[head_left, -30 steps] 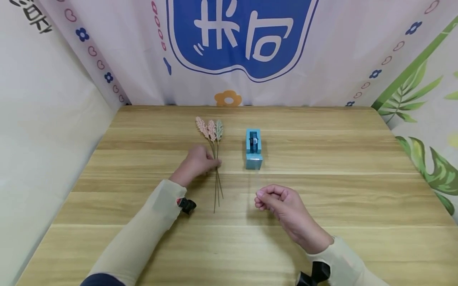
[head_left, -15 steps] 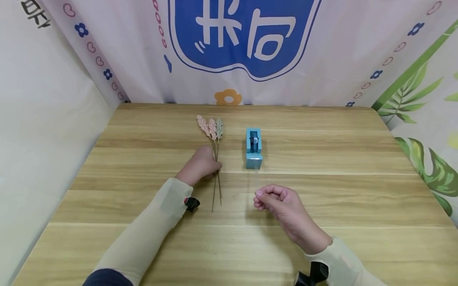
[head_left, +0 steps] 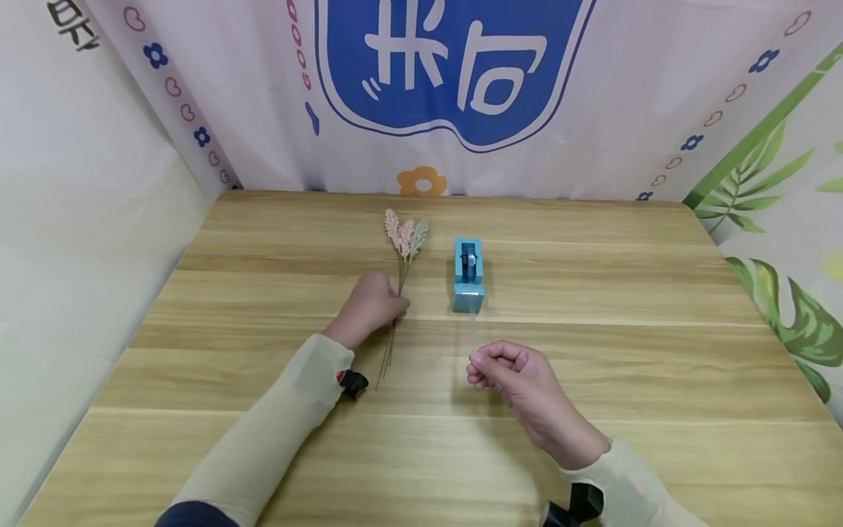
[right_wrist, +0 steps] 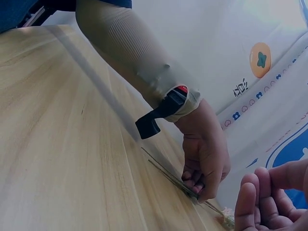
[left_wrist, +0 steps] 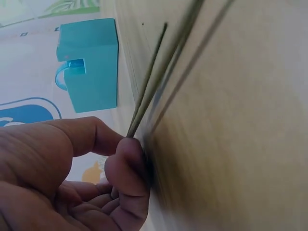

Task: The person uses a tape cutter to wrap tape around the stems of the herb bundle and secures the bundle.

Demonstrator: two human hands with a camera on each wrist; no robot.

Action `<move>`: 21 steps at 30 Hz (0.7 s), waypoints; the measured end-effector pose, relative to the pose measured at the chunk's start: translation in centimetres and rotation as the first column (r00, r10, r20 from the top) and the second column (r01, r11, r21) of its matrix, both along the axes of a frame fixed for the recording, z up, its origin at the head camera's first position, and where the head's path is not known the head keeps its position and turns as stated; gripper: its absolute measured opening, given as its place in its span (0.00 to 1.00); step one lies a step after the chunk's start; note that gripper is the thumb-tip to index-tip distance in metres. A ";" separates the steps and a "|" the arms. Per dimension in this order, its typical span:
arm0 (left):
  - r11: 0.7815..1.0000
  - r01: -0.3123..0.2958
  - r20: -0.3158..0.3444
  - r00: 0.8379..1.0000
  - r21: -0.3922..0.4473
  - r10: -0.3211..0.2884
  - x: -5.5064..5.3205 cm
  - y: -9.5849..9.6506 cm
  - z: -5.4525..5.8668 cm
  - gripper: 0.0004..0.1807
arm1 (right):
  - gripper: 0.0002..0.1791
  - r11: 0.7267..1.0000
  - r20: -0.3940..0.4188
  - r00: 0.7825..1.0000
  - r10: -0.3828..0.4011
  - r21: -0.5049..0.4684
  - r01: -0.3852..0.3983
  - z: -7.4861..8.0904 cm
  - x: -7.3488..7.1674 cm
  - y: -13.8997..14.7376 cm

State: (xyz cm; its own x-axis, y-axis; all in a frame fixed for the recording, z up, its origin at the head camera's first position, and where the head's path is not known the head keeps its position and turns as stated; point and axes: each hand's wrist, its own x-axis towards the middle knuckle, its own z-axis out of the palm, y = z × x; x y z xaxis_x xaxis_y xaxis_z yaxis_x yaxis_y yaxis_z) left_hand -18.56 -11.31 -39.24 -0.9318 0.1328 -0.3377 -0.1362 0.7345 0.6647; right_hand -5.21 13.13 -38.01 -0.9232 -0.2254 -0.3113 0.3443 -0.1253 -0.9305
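Note:
My left hand (head_left: 369, 307) pinches the thin stems (left_wrist: 144, 96) of a small bunch of artificial flowers (head_left: 406, 238), two pink heads and one pale green. The heads point to the back of the table, leaning right, and the stem ends reach toward the front. To their right stands a blue tape dispenser (head_left: 468, 274). From its front a faint clear strip of tape (head_left: 473, 333) runs to my right hand (head_left: 523, 388), whose thumb and forefinger pinch its end. The strip is hard to make out in the right wrist view.
A wooden table (head_left: 626, 293) carries all of this. A printed cloth (head_left: 263, 110) hangs along its back edge, and white cloth (head_left: 79, 219) lines the left side. Black wrist cameras sit on both sleeves.
The flower bunch has turned: its heads have swung right and its stem ends left. My left hand has shifted slightly right. My right hand has stayed in place.

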 end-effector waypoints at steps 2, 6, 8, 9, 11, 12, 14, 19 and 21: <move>1.000 0.001 -0.026 1.000 0.022 0.000 0.1 -0.2 -0.1 0.29 | 0.04 1.000 -0.004 1.000 0.002 0.001 -0.002 0.0 0.0 0.0; 0.997 -0.016 -0.066 0.998 0.075 0.021 0.3 -0.5 0.0 0.24 | 0.04 1.000 -0.007 1.000 0.003 0.002 -0.003 0.0 0.0 0.0; 0.995 -0.031 -0.100 0.994 0.099 0.041 0.3 -0.6 0.1 0.20 | 0.05 1.000 -0.006 1.000 0.002 0.003 -0.002 0.0 0.0 0.0; 0.994 -0.033 -0.125 0.991 0.108 0.047 0.3 -0.6 0.2 0.17 | 0.05 1.000 -0.006 1.000 0.000 0.004 0.000 0.0 0.0 0.0; 0.991 -0.036 -0.178 0.982 0.126 0.058 0.3 -0.6 0.4 0.11 | 0.05 1.000 -0.006 1.000 -0.003 0.007 0.003 0.0 0.0 0.0; 0.991 -0.030 -0.212 0.976 0.130 0.057 0.2 -0.6 0.5 0.09 | 0.05 1.000 -0.007 1.000 -0.004 0.007 0.004 0.0 0.0 0.0; 0.990 -0.017 -0.263 0.963 0.142 0.054 0.2 -0.6 0.7 0.07 | 0.05 1.000 -0.009 1.000 -0.003 0.011 0.004 0.0 0.0 -0.1; 0.982 0.007 -0.301 0.952 0.189 0.051 0.4 -0.4 1.0 0.08 | 0.04 1.000 -0.011 1.000 -0.001 0.009 0.001 0.0 0.0 -0.2; 0.980 0.017 -0.308 0.950 0.200 0.046 0.4 -0.4 1.0 0.09 | 0.04 1.000 -0.011 1.000 -0.001 0.006 0.001 -0.1 0.0 -0.2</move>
